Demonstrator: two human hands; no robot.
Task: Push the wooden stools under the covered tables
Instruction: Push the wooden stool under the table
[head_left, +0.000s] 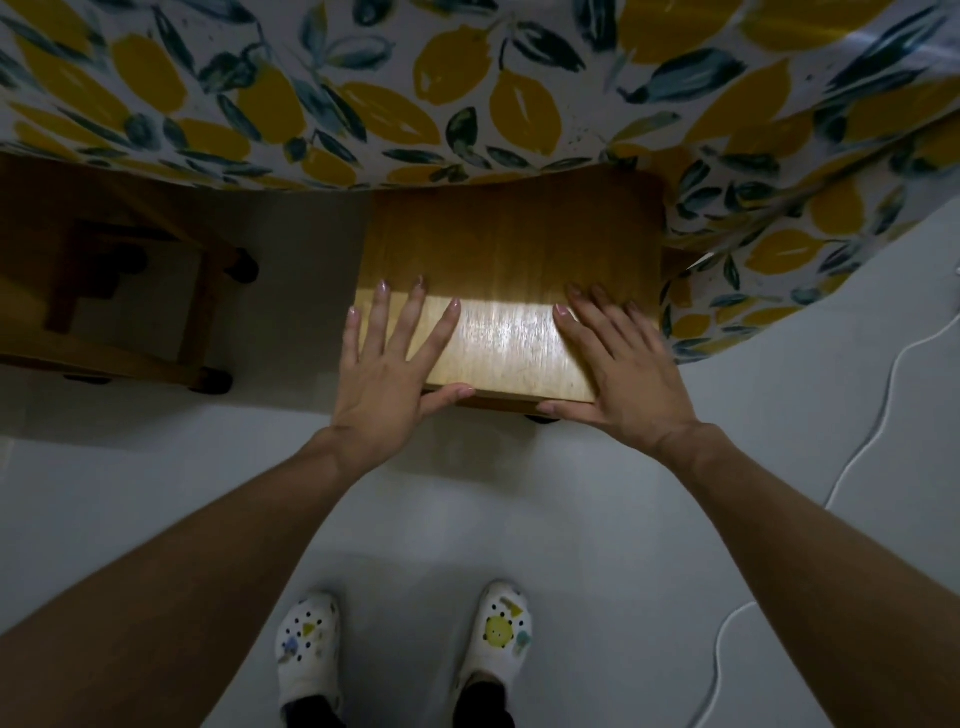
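A person's left hand (387, 374) and right hand (618, 364) lie flat, fingers spread, gripping nothing, on a rectangular pale-wood stool (506, 291) half tucked beneath the lemon-print tablecloth (363, 88). The step is mid-push; next, likely a steady forward shove. No writing is legible.

Pale grey floor (467, 493) here: two wooden stools (511, 270) on it, my clogs (306, 649), and a white cable (878, 410).

Left hand (387, 376) and right hand (618, 371) lie flat on the stool (511, 270).
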